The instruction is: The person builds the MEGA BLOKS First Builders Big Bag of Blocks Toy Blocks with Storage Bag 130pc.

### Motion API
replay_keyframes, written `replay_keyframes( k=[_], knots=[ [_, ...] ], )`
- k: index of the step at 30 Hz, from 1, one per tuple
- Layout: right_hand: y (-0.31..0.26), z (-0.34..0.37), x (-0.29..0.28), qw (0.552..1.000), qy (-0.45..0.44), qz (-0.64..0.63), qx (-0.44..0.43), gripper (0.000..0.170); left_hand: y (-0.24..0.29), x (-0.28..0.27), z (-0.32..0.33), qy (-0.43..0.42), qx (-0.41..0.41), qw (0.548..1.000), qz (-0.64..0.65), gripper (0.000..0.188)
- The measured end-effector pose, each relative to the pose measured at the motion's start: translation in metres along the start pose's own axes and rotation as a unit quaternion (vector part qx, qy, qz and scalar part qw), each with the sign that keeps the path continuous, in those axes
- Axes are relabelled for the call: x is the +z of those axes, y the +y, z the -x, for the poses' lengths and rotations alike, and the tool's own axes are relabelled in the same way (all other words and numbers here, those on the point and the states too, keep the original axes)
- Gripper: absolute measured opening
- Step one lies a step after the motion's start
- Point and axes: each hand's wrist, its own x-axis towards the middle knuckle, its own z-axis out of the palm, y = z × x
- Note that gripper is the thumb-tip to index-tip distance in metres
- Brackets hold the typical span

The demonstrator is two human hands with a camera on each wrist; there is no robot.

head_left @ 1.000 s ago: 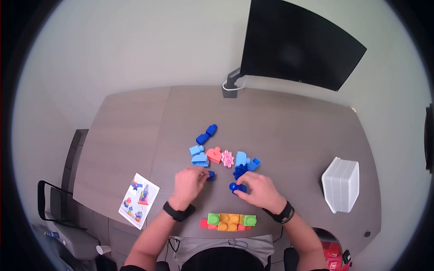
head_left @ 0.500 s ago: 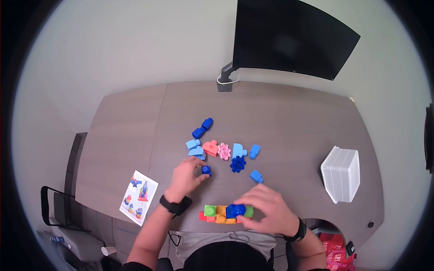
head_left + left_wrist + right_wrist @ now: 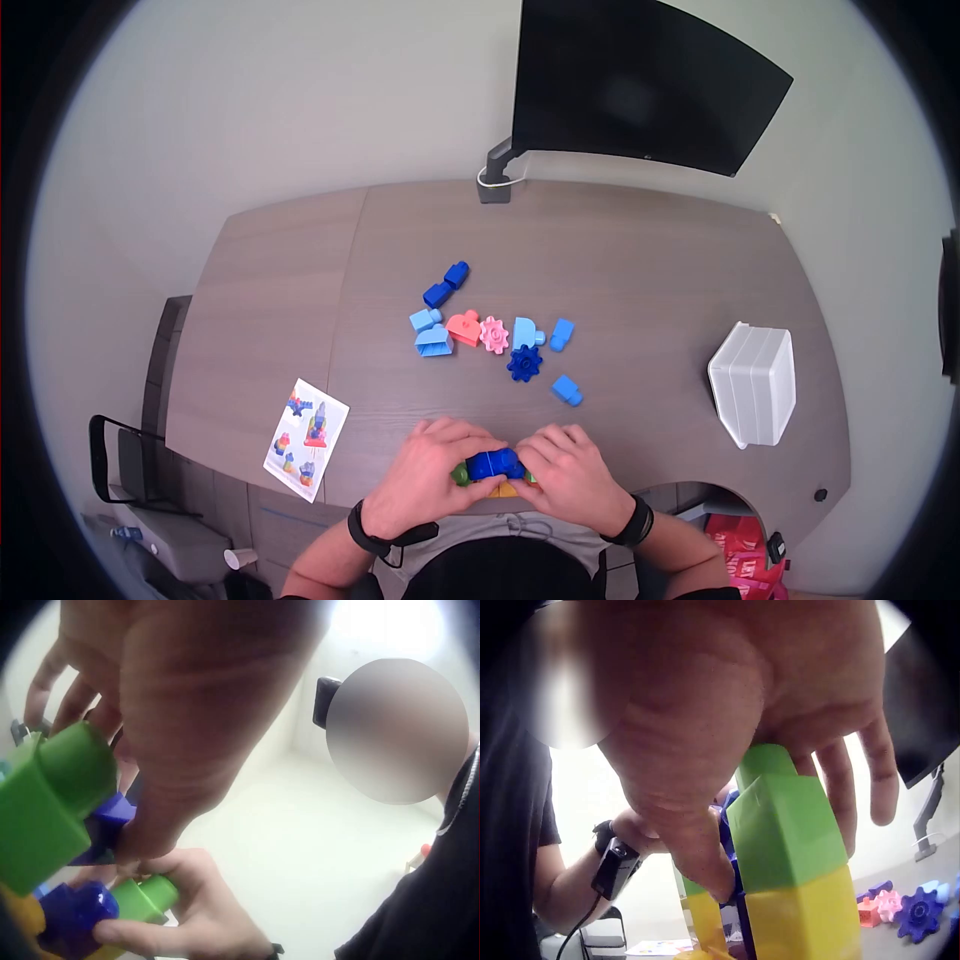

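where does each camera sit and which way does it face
Head: worn on the head, looking forward and down at the desk; left grip, right grip and forearms show.
Left wrist: worn there, looking past the left grip at a green block; right grip and dark top show.
Right wrist: worn there, facing right grip and another green block; left forearm shows.
Head and right-wrist views share the dark blue gear.

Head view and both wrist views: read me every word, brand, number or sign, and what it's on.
"LET": seemingly, on the red packaging; its other lettering is unclear.
Monitor: small mark on the lower bezel, too small to read.
Picture sheet: no readable words.
Block stack: no lettering visible.
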Motion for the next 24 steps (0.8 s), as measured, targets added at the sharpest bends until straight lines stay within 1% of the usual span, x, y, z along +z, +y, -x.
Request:
replay_keyframes(
  k=[4,7,11,13,16,19,22,24],
  knots=[
    [0.0,0.002,-0.001,1.0,-0.02,-0.001,0.01,0.035,-0.002,0.003,0.0,0.02,-0.027,0.992,0.119,0.044],
    [0.001,0.001,-0.001,0.999,-0.019,-0.02,0.023,0.034,-0.008,0.003,0.007,-0.044,-0.033,0.987,0.148,0.042],
    [-0.002,0.001,-0.003,0.998,-0.012,-0.043,0.038,0.032,-0.01,0.019,0.017,-0.029,-0.053,0.997,0.051,0.041],
    [0.001,0.004,-0.001,0.998,-0.028,-0.05,0.036,0.031,-0.012,0.025,0.021,-0.032,-0.06,0.998,0.015,0.042],
    [0.005,0.004,0.001,0.996,-0.035,-0.074,0.031,0.031,-0.01,0.027,0.024,-0.003,-0.08,0.996,-0.04,0.041],
    [0.002,0.002,0.0,0.993,-0.049,-0.099,0.034,0.033,0.0,0.026,0.023,0.012,-0.068,0.991,-0.111,0.039],
    [0.003,-0.002,-0.004,0.992,-0.064,-0.105,0.028,0.035,-0.008,0.027,0.013,-0.064,-0.107,0.988,-0.09,0.04],
    [0.003,-0.003,-0.007,0.991,-0.076,-0.11,0.024,0.037,-0.018,0.029,0.01,-0.076,-0.107,0.991,-0.032,0.041]
  ],
)
